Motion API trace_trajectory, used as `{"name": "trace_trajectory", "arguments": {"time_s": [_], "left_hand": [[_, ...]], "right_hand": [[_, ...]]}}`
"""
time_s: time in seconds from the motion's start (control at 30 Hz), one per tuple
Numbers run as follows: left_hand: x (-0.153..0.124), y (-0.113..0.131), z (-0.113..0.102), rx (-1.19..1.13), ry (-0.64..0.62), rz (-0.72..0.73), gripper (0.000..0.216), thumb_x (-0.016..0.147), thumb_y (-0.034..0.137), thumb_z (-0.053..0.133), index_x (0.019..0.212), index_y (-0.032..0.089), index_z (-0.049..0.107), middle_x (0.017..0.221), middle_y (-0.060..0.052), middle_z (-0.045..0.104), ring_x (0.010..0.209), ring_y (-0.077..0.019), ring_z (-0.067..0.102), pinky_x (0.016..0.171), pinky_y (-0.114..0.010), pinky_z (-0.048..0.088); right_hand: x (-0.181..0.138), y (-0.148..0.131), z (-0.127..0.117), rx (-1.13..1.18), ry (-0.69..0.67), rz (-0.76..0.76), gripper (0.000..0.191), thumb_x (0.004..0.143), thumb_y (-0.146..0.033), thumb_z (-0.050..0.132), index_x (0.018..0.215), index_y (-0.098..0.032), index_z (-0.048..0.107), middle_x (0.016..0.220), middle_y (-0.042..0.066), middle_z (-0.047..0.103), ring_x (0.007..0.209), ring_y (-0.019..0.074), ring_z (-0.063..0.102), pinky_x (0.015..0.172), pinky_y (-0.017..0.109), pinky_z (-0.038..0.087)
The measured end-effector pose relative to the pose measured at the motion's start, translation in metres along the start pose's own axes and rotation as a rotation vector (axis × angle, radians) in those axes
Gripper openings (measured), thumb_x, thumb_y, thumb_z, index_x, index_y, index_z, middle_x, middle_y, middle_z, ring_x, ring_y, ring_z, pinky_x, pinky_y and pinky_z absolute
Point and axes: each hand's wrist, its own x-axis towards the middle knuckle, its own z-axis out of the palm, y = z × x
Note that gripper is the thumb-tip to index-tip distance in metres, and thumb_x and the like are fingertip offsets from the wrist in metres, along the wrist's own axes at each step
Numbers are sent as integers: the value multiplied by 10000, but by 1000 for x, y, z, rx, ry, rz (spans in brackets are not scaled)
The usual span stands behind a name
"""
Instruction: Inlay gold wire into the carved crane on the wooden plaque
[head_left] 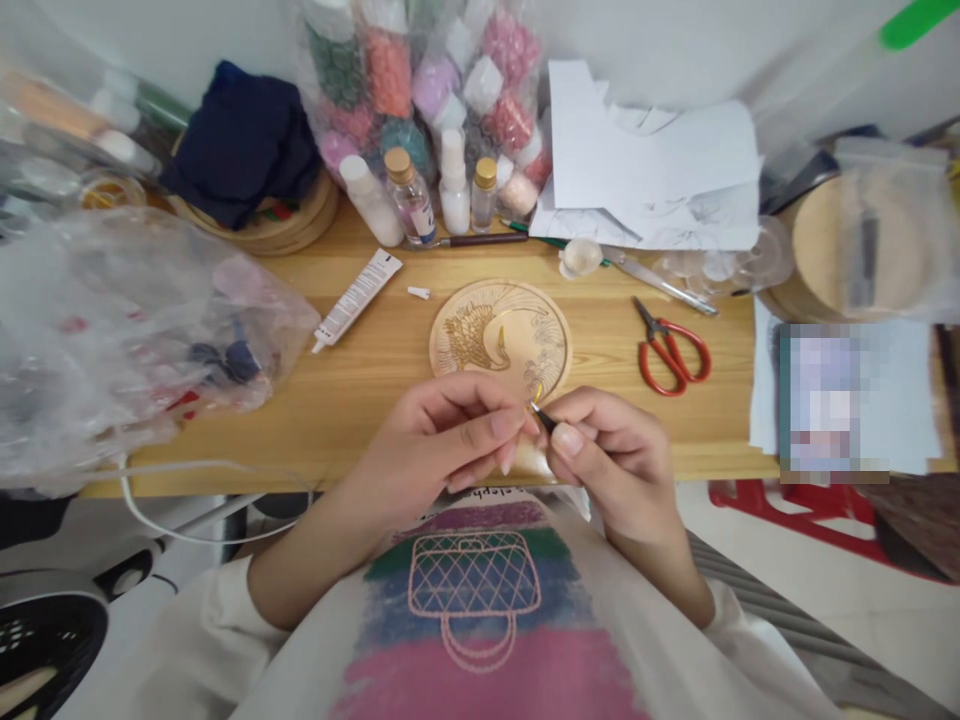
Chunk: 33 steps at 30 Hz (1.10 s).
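My left hand is closed in a pinch, its fingertips meeting the tip of the tweezers. These dark tweezers with a bright metal point are gripped in my right hand, between thumb and fingers. A short, curved gold wire stands up at the left fingertips, beside the tweezer point. Just beyond both hands lies a round wooden disc, flat on the table, with a crane outlined on it in gold lines. The disc's near edge is partly hidden behind my fingers.
Red-handled scissors lie on the wooden table to the right. A glue tube rests at left, near its small white cap. Small bottles and papers line the back. A plastic bag fills the left side.
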Motion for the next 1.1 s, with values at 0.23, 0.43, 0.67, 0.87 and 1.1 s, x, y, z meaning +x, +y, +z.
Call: {"name": "trace_trajectory", "arguments": {"time_s": [0.23,0.43,0.67,0.87,1.1], "left_hand": [[-6,0,-2,718,218,562,141,885,198,580,766,226,649,689,13,650,630,-113,577,570,-229,481],[-7,-9,-4,1138,315,917,189,866,50,545,922,206,637,839,-12,713,752,-126,653,670,-233,543],[-10,-11,-3,1362,354,990,197,832,14,563,970,134,636,822,-48,701,749,-145,664,692,-239,548],[-9,-10,-3,1516,363,1017,200,855,43,538,1003,150,620,802,-32,697,706,-141,663,641,-240,522],[-8,-7,0,1619,376,1076,143,876,56,531,967,134,612,760,-39,690,661,-134,646,592,-241,485]], "right_hand": [[-1,-3,1,137,-42,92,164,909,-302,594,799,-187,630,506,-77,427,417,44,275,412,206,244],[0,-4,4,163,-25,149,178,910,-310,589,787,-186,622,503,-75,415,423,44,267,407,196,237],[1,-3,6,123,3,161,210,896,-357,603,771,-188,598,501,-71,399,428,55,259,407,207,241],[1,-2,8,90,17,140,204,906,-343,592,767,-194,581,502,-74,391,429,53,265,406,203,238],[1,-3,8,9,10,103,206,929,-325,558,772,-192,565,512,-74,375,448,55,263,407,212,196]]}}
